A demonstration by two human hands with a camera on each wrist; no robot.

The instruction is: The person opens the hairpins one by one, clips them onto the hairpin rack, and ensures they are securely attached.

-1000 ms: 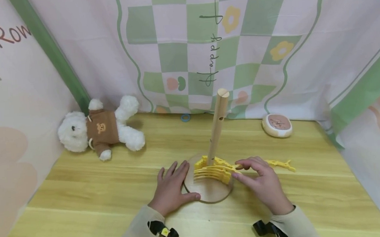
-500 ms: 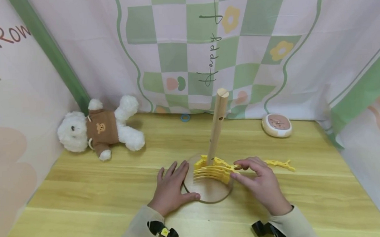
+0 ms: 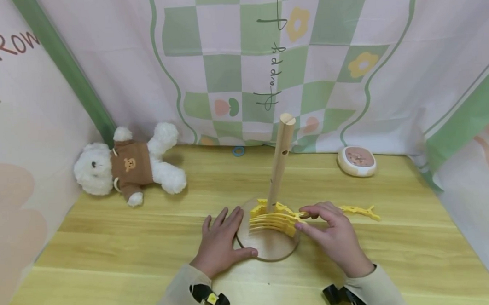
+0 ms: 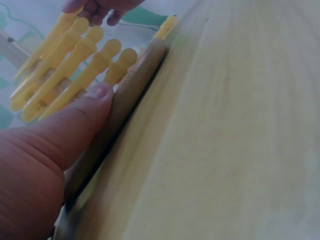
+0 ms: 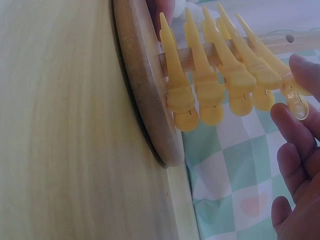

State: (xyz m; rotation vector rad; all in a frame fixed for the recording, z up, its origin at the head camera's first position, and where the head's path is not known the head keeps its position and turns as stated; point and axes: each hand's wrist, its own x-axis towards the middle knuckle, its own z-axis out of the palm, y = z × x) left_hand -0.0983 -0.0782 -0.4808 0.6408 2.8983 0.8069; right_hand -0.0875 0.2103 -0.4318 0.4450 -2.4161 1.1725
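A round wooden base (image 3: 270, 251) with an upright wooden dowel (image 3: 280, 164) stands before me. Several curved yellow plastic pieces (image 3: 273, 222) are stacked in layers around the dowel's foot, knobbed ends showing in the right wrist view. My right hand (image 3: 338, 237) pinches the end of the top yellow plastic piece (image 5: 295, 102) between thumb and forefinger, at the stack's right side. My left hand (image 3: 220, 243) rests on the left rim of the base, fingers spread; its thumb (image 4: 92, 105) lies along the edge in the left wrist view.
Another yellow plastic piece (image 3: 361, 212) lies on the wooden table (image 3: 130, 269) beyond my right hand. A white plush toy in a brown sweater (image 3: 131, 165) lies back left. A small clock (image 3: 357, 161) and a blue ring (image 3: 238, 151) sit near the curtain.
My right hand has edged slightly left while pinching the top yellow plastic piece. The left hand, base and dowel stay where they were.
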